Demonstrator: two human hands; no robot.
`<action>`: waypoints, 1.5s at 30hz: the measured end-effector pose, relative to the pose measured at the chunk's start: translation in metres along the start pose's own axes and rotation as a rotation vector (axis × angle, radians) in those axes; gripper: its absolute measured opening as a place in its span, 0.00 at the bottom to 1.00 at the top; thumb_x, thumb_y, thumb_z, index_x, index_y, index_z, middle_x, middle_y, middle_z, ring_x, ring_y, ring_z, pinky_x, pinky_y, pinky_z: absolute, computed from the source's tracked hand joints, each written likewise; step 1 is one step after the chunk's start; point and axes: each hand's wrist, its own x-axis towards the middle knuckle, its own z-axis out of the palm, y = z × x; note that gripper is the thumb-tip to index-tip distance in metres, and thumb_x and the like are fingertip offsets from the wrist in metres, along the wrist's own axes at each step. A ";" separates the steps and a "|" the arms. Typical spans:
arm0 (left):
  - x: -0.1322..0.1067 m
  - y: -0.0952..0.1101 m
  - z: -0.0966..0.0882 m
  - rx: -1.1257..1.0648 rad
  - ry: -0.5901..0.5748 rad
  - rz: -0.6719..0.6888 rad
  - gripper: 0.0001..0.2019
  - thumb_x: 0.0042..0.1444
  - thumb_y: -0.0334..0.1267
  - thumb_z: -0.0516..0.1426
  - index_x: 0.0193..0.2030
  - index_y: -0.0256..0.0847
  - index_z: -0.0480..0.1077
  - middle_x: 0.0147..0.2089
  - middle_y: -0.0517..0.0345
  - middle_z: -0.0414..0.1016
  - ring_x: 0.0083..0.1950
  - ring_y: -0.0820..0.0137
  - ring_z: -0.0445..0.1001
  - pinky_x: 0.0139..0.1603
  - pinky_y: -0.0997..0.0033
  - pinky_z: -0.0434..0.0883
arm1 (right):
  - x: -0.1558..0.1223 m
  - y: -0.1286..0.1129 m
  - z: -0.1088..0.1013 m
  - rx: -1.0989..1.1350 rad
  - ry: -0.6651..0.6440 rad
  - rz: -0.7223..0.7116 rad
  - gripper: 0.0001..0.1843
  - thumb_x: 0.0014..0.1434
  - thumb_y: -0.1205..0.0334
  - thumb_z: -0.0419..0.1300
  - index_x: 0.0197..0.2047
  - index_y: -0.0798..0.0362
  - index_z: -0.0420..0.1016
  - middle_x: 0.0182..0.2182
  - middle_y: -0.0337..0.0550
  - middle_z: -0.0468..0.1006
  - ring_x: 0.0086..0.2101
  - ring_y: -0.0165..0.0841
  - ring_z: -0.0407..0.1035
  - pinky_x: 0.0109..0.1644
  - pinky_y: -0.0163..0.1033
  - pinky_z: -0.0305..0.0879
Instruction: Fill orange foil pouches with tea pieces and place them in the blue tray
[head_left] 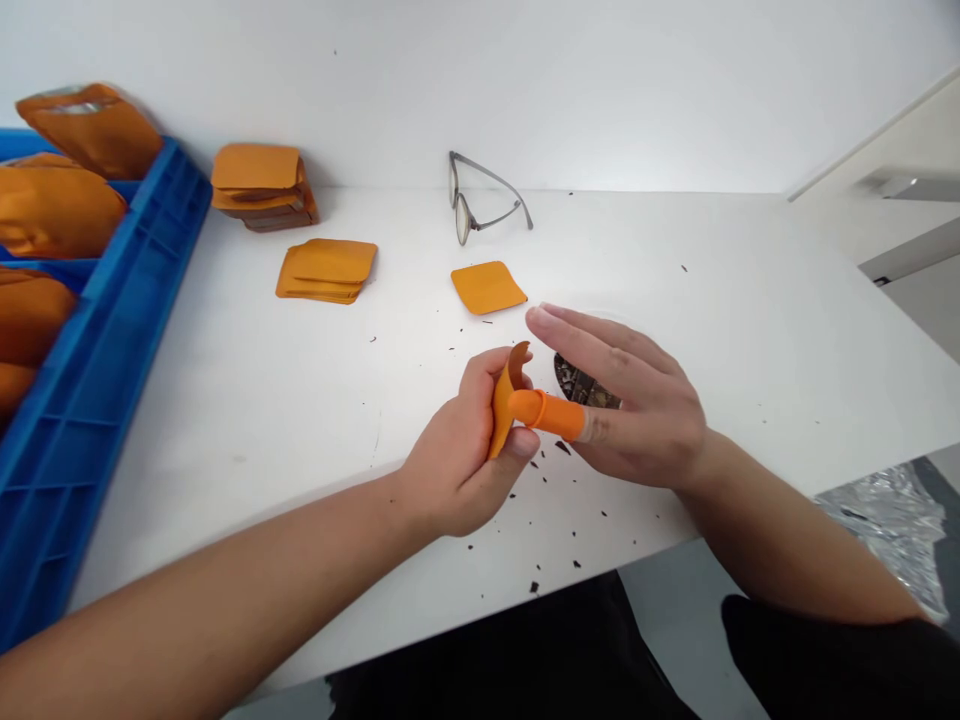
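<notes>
My left hand [461, 455] is closed around a small orange pouch [504, 405], held upright and bent into a curve above the table. My right hand [637, 400] is beside it with its fingers stretched out. An orange finger cot [556, 415] covers its thumb, whose tip is at the pouch's edge; whether it presses on it I cannot tell. Partly hidden behind my right hand is a dark, rounded mass of flaky brown pieces [576, 382]. Another orange pouch [489, 287] lies flat just beyond my hands.
Left on the white table [300, 400] stands a blue crate [97, 350] with filled orange pouches [52, 205]. A tall pouch stack [259, 170] and a low one [328, 270] sit near it. Glasses [461, 210] lie at the back. Dark crumbs [535, 587] are scattered about.
</notes>
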 end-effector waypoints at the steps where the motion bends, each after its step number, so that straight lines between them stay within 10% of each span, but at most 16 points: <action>1: 0.000 -0.001 0.000 -0.021 0.002 0.007 0.28 0.69 0.60 0.49 0.65 0.42 0.54 0.50 0.48 0.73 0.35 0.69 0.72 0.32 0.65 0.74 | 0.000 0.000 0.000 0.009 -0.014 0.001 0.22 0.58 0.78 0.60 0.51 0.47 0.79 0.64 0.48 0.75 0.62 0.40 0.71 0.57 0.46 0.80; 16: -0.002 0.000 0.003 0.063 -0.025 0.102 0.35 0.69 0.64 0.45 0.70 0.40 0.50 0.34 0.58 0.71 0.30 0.69 0.70 0.26 0.66 0.69 | -0.001 0.006 -0.004 0.149 -0.042 0.013 0.25 0.57 0.82 0.54 0.50 0.49 0.78 0.63 0.48 0.75 0.62 0.39 0.72 0.54 0.45 0.82; 26: -0.002 0.000 0.002 0.075 -0.072 0.084 0.32 0.69 0.62 0.46 0.70 0.43 0.50 0.45 0.50 0.73 0.36 0.67 0.73 0.32 0.64 0.73 | 0.003 0.003 -0.008 0.000 0.014 -0.013 0.16 0.55 0.72 0.68 0.46 0.46 0.80 0.59 0.46 0.79 0.56 0.40 0.76 0.52 0.45 0.83; 45: -0.004 0.002 0.004 0.083 -0.149 0.055 0.33 0.68 0.63 0.45 0.68 0.40 0.52 0.40 0.53 0.71 0.31 0.70 0.70 0.28 0.68 0.70 | 0.003 -0.001 -0.002 0.010 0.227 -0.050 0.10 0.56 0.74 0.64 0.37 0.49 0.80 0.57 0.42 0.81 0.50 0.36 0.80 0.44 0.38 0.85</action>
